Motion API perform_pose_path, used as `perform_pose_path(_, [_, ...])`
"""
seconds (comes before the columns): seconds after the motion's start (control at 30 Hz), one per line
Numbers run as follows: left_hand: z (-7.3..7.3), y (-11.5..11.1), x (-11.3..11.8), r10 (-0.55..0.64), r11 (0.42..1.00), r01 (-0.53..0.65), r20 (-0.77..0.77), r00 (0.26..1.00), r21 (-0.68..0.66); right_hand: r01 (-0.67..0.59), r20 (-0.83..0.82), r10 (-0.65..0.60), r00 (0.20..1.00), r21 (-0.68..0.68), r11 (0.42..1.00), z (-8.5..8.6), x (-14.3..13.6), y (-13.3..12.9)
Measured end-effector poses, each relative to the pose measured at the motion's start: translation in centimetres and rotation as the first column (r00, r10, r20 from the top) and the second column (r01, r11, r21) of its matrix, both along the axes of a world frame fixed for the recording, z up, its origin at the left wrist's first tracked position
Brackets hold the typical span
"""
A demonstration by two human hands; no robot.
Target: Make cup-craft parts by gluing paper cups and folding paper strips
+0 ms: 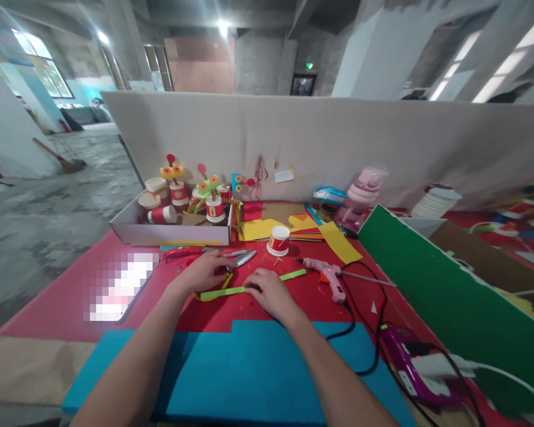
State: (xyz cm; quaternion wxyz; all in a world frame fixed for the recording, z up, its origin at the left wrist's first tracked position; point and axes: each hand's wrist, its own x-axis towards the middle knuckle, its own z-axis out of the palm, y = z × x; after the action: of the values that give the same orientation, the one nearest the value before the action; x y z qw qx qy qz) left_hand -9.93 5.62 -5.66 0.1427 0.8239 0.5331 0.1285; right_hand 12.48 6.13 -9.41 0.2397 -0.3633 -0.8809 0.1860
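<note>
My left hand point(208, 271) has its fingers curled down, with the thumb and fingertips at the end of a yellow paper strip point(227, 281). The strip bends back to meet a bright green paper strip point(222, 292) at its left end. My right hand point(269, 292) is closed on the middle of the green strip, whose far part sticks out to the right beyond the fingers. Just past my left hand lie scissors point(244, 260) with metal blades, partly covered. A red and white paper cup point(278, 242) stands upside down beyond my right hand.
Right of my hands lies a pink hot glue gun point(329, 274) with a black cord. A box point(173, 232) at back left holds paper-cup figures. Yellow paper point(340, 242), a phone point(131, 287), a purple device point(412, 362) and a green board point(449, 284) surround the workspace.
</note>
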Motion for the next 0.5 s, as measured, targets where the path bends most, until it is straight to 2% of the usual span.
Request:
perform_pose_path(0.1, [-0.2,-0.1,0.2,0.037,0.998,-0.033,-0.093,0.995,0.05,0.03,0.025,-0.029,0.999,-0.022,0.999,0.1,0.1,0.0])
perform_pose_path(0.2, [0.5,0.3,-1.3,0.107,0.991,-0.094,-0.143,0.984,0.091,0.042,0.023,-0.041,0.999,-0.047,0.998,0.2,0.1,0.0])
perform_pose_path(0.23, [0.9,0.6,-2.2,0.176,0.98,-0.161,-0.148,0.973,0.114,0.039,0.021,-0.038,0.999,-0.052,0.998,0.2,0.0,0.0])
perform_pose_path(0.27, [1.2,1.0,-3.2,0.32,0.942,-0.295,-0.17,0.932,0.159,0.036,0.02,-0.035,0.999,-0.055,0.998,0.2,0.0,0.0])
perform_pose_path(0.3, [1.5,1.5,-4.3,0.468,0.88,-0.428,-0.218,0.856,0.207,0.034,0.021,-0.033,0.999,-0.059,0.998,0.2,0.0,0.0])
perform_pose_path(0.33, [1.7,2.0,-5.2,0.547,0.837,-0.499,-0.282,0.788,0.226,0.037,0.023,-0.035,0.999,-0.062,0.997,0.1,-0.1,0.0])
perform_pose_path(0.37, [1.9,2.6,-6.0,0.575,0.818,-0.523,-0.338,0.745,0.239,0.042,0.026,-0.04,0.999,-0.065,0.997,0.1,-0.1,0.0])
perform_pose_path(0.5, [1.4,4.1,-7.2,0.499,0.866,-0.436,-0.494,0.712,0.247,0.055,0.03,-0.053,0.998,-0.061,0.997,0.0,-0.1,0.0])
